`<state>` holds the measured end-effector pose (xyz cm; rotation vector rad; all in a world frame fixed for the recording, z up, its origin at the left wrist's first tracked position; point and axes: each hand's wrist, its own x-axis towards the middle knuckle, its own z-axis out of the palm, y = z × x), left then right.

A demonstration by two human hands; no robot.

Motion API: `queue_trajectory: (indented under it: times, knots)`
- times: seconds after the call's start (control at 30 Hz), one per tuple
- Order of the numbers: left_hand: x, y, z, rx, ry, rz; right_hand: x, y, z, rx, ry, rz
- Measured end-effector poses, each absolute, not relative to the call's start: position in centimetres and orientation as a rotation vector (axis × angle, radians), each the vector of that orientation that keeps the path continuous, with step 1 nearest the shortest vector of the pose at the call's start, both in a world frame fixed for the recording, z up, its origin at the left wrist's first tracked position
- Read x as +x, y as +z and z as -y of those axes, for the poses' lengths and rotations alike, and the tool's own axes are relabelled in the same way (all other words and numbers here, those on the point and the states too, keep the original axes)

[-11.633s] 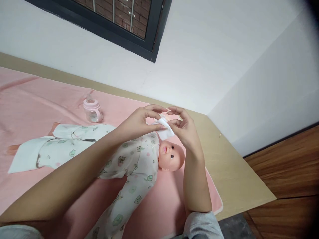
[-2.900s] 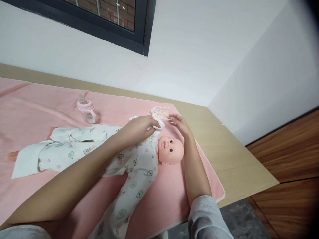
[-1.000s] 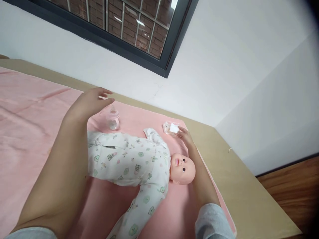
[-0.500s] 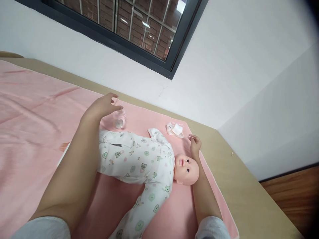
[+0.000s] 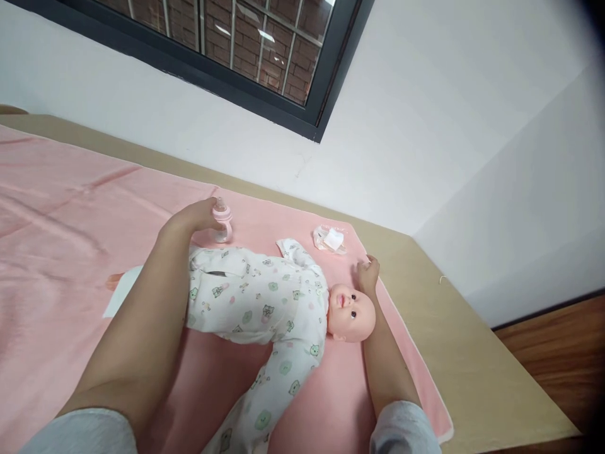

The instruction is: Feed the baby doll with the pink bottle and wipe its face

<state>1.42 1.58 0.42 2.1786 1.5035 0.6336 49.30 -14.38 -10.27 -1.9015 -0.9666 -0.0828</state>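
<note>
A pink-topped baby bottle stands on the pink blanket, and my left hand is closed around its left side. Beside the blanket's right edge, my right hand has its fingers curled in; whatever they hold, if anything, is hidden. Its forearm passes by the head of a baby doll, which lies on its back. The doll's body wears a white printed romper. My left forearm crosses over the doll's legs and hides part of them.
A clear plastic wrapper with a white piece lies beyond the doll's head. The wooden tabletop shows along the blanket's right and far sides. Behind it rise a white wall and a dark-framed window.
My left hand has come down from above the bottle and closed around it. My right hand's fingers have curled in near the blanket's edge. The view has shifted slightly.
</note>
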Motion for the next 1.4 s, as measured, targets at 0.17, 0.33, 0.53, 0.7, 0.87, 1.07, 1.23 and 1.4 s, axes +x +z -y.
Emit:
queue_trajectory:
  times: [0.17,0.33,0.53,0.7,0.87,1.07,1.23,1.4]
  knots:
    - [2.2,-0.7,-2.1,2.191,0.619,-1.516,49.2,-10.6,14.4,-1.966,-0.065,0.919]
    - [2.6,-0.1,-1.5,2.212,0.659,-1.551,48.9,-10.6,14.4,-2.016,-0.075,0.861]
    - [3.1,2.1,0.1,2.205,0.789,-1.579,48.3,-10.0,14.9,-2.097,-0.052,0.712]
    - [5.2,4.2,2.3,2.2,0.93,-1.513,48.5,-9.2,15.2,-2.066,0.006,0.703]
    - [8.8,5.9,5.5,2.233,1.001,-1.343,48.5,-5.7,15.2,-1.771,0.107,0.726]
    - [12.8,6.8,9.7,2.393,1.049,-1.083,43.8,2.9,18.2,-1.372,0.147,1.053]
    - [14.9,6.9,12.6,2.608,1.035,-1.004,36.6,7.0,22.0,-1.162,0.105,1.392]
    - [15.9,6.6,14.6,2.697,1.036,-0.848,32.7,6.3,22.6,-1.093,0.088,1.514]
